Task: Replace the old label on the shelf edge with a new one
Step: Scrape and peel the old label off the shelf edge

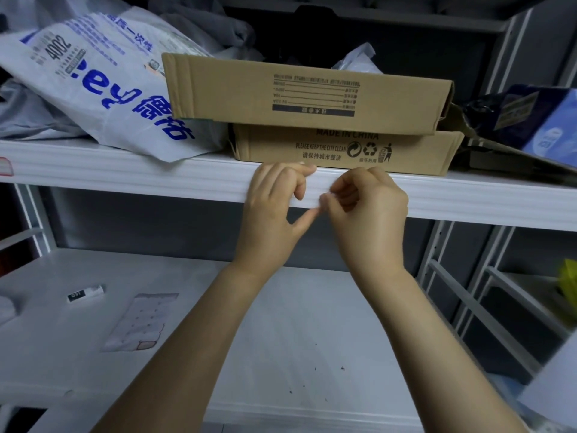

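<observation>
The white shelf edge (156, 179) runs across the middle of the view. My left hand (274, 210) grips it, with the fingers curled over the top lip and the thumb under the lower lip. Just to its right, my right hand (371, 214) has curled fingers, and its thumb and forefinger pinch a small white label (324, 197) against the face of the edge. The label is barely distinguishable from the white edge. A label sheet (140, 323) with one red-bordered label left at its corner lies on the lower shelf. A small black-and-white label strip (85, 293) lies nearby.
Two stacked cardboard boxes (312, 95) sit on the shelf right above my hands. A white printed plastic bag (93, 89) lies to their left and dark packages (524, 120) to their right. A red-edged label (4, 167) sticks to the far left of the edge. Grey uprights (462, 276) stand at the right.
</observation>
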